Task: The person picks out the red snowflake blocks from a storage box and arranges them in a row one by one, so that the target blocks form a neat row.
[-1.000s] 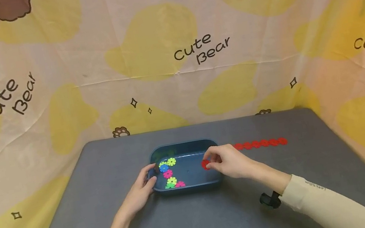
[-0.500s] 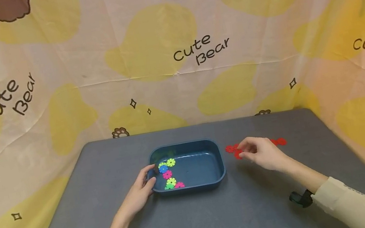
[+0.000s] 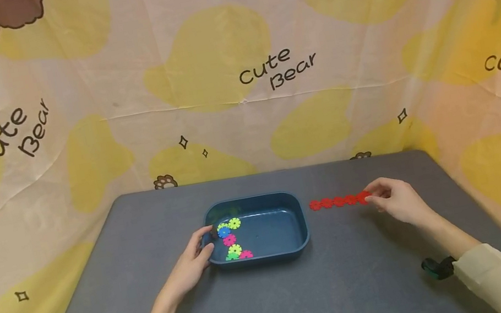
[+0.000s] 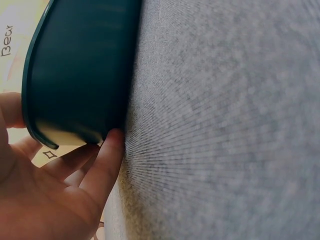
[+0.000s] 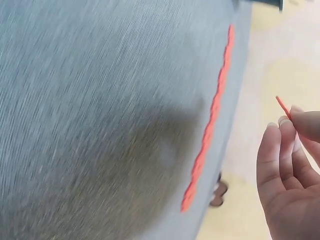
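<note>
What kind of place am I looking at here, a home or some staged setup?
Likely a staged tabletop setup, not a lived-in room: a grey table walled on three sides by a "Cute Bear" cloth, with only a blue tray of coloured gears and a red gear row on it.

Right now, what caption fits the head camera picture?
Right hand pinches a red gear piece by the red row; left hand holds the tray.

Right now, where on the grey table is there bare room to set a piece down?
Bare patches: the wide front of the table below the tray, and the far left side. Crowded: the tray's left end, with coloured gears and the left hand, and the red gear row by the right hand.
</note>
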`<state>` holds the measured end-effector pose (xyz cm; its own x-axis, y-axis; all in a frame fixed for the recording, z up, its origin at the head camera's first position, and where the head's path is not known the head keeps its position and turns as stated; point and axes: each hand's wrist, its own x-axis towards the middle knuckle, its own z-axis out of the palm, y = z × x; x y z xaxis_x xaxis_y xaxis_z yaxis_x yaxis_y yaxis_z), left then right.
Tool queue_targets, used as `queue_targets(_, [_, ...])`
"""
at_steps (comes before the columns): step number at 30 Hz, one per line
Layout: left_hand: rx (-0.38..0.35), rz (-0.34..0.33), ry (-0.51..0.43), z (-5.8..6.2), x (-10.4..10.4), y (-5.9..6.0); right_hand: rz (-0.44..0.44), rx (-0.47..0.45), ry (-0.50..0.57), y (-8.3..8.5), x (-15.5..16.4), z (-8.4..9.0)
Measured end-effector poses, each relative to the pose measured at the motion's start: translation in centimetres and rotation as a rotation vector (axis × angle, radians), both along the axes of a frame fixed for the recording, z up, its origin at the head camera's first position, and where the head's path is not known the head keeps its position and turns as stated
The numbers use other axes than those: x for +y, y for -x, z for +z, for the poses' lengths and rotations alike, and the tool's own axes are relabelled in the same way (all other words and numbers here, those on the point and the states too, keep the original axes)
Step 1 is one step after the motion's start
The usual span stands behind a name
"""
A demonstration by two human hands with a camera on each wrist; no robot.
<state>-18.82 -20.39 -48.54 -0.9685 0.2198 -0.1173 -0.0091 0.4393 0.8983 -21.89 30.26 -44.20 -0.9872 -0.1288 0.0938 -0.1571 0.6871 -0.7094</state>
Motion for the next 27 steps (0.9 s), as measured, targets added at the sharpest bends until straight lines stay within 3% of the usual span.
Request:
queue_targets(19, [-0.008,0.005,0.017,0.2,0.2,0.3,-0.134,0.013,-0.032,1.9,6.5,-2.4])
queue_targets(22, [-0.021,-0.001,0.018,0.9,0.4,0.1,-0.155,0.006,-0.036,2.1,7.2,-2.8])
queue_targets(27, [-0.037,-0.017,0.029,3.0,0.8,-0.8,-0.168,-0.019,-0.042,2.5,8.0,-3.2])
